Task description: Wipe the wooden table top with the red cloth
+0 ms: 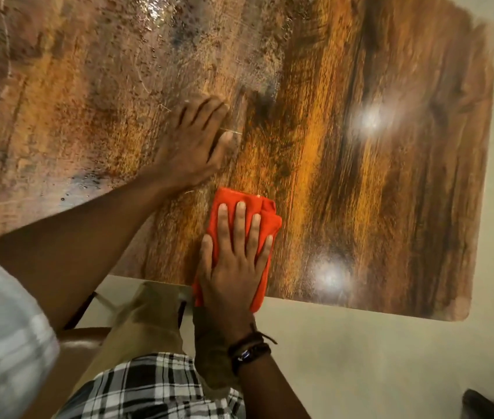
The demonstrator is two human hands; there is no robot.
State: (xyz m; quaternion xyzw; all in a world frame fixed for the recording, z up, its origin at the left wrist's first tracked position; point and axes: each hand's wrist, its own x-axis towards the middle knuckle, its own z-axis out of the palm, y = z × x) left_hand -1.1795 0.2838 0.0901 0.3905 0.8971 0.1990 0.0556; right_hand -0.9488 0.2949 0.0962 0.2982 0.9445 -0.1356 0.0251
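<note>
The wooden table top fills most of the view, glossy and dark-grained on the right, dull and speckled with wet residue on the left. A folded red cloth lies at the table's near edge. My right hand presses flat on the cloth with straight, spread fingers; its wrist wears dark bracelets. My left hand rests flat on the bare table just beyond the cloth, fingers straight and pointing away.
Pale floor shows below and to the right of the table. A brown chair seat sits under the near edge at lower left. A dark object lies on the floor at the bottom right corner.
</note>
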